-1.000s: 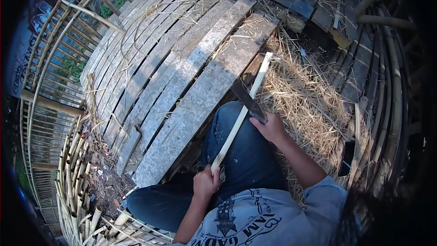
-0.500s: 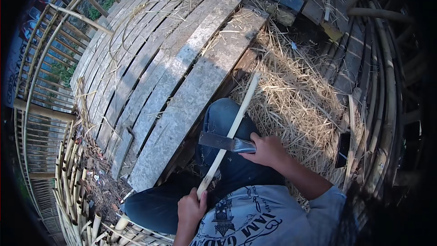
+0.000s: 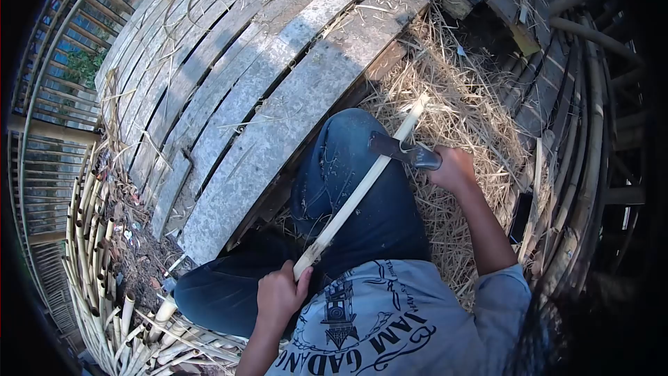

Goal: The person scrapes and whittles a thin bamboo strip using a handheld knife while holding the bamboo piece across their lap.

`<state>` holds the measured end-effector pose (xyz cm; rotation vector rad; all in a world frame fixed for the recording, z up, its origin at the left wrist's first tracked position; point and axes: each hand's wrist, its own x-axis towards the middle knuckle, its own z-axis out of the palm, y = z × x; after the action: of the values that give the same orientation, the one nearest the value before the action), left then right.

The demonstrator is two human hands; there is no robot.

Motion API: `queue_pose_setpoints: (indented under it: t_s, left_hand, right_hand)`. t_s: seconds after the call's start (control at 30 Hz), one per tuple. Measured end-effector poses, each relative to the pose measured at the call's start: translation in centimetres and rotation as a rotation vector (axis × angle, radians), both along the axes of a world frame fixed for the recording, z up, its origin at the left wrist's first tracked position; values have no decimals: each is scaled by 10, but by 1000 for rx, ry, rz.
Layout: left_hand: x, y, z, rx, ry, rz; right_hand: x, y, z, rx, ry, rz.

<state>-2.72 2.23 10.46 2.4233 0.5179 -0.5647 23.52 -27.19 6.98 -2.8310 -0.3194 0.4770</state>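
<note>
A long pale bamboo strip (image 3: pixel 358 192) runs diagonally over my jeans-covered leg, its far end above the straw. My left hand (image 3: pixel 282 295) is closed around the strip's near, darker end. In my right hand (image 3: pixel 454 168) is the metal-coloured handle of a broad-bladed knife (image 3: pixel 403 151). The dark blade lies across the strip's upper part, near my knee, pointing left. My right fingers are wrapped round the handle.
Wooden planks (image 3: pixel 278 125) form a platform ahead and to the left. Straw-like shavings (image 3: pixel 466 118) are heaped at the right. Cut bamboo poles (image 3: pixel 97 257) stand at the lower left, beside a bamboo railing (image 3: pixel 52 132). More long bamboo pieces (image 3: pixel 591 146) lie at the far right.
The knife has moved from mid-strip up toward its far end, after coming down from there earlier. My left hand still grips the near end. The view has shifted.
</note>
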Motion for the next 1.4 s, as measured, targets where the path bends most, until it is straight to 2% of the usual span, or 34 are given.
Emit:
queue_pose_setpoints:
  t_s: [0.1,0.17,0.2,0.23,0.27,0.33,0.37,0.43,0.47,0.57,0.6,0.63,0.7,0.73,0.77,0.83,0.87,0.9,0.97,1.03,1.1,1.13,1.17,1.23,1.3,1.37,1.4]
  left_hand:
    - [-4,3,-17,42,-47,-17]
    - [-8,1,-17,18,-50,3]
    - [-6,0,-15,29,-38,4]
    - [-4,1,-15,45,-25,4]
    - [-4,1,-17,62,-33,-3]
    - [-2,0,-19,44,-45,-7]
    - [-1,0,-20,37,-66,-12]
    - [-2,1,-21,45,-64,-9]
    - [-2,1,-21,65,-56,-15]
    - [1,-1,-22,56,-55,-31]
    - [1,-2,-22,63,-46,-34]
    - [-1,-1,-20,78,-33,-36]
    - [-4,-1,-20,109,-40,-42]
    - [-4,-1,-21,127,-51,-62]
    - [-4,-1,-20,123,-45,-66]
    - [0,-3,-22,141,-53,-51]
    - [-1,-2,-25,164,-56,-78]
    - [1,-5,-25,156,-57,-78]
    - [1,-4,-21,191,-58,-88]
    - [-4,-1,-24,208,-63,-82]
    - [-5,-1,-29,217,-88,-92]
    - [-5,-1,-29,209,-88,-96]
    - [-7,-1,-28,204,-79,-95]
    - [-8,-3,-26,190,-62,-105]
    - [2,-6,-26,173,-88,-102]
    - [-4,-2,-32,169,-118,-81]
    - [-6,-1,-31,180,-101,-78]
  right_hand:
    - [5,2,-1,-66,-73,98]
    - [-9,14,23,-65,-22,228]
    - [-7,19,37,-220,81,394]
    - [3,9,28,-226,72,394]
    - [14,-9,9,-173,-23,217]
    - [31,-10,8,-120,-120,-130]
    - [28,-11,11,-118,-117,-114]
    - [17,-4,20,1,-102,119]
    - [10,4,21,-171,-22,316]
    - [9,14,18,-188,-37,301]
    - [21,3,2,-71,-62,54]
    - [28,1,9,-69,-56,65]
    - [39,2,28,70,78,-358]
    - [35,2,32,12,83,-210]
    - [25,4,36,9,89,-213]
    - [3,24,56,-212,306,278]
    - [0,27,56,-223,273,322]
    - [10,23,55,-232,274,320]
    - [39,15,45,-327,130,30]
    - [36,18,34,-318,74,58]
    - [10,27,40,-102,154,-10]
    - [3,24,40,-91,181,20]
    - [8,16,37,-101,185,13]
    - [29,-6,22,-257,20,-7]
    - [31,-8,20,-269,13,3]
    - [10,10,26,-102,-7,52]
    - [7,14,29,-194,32,105]
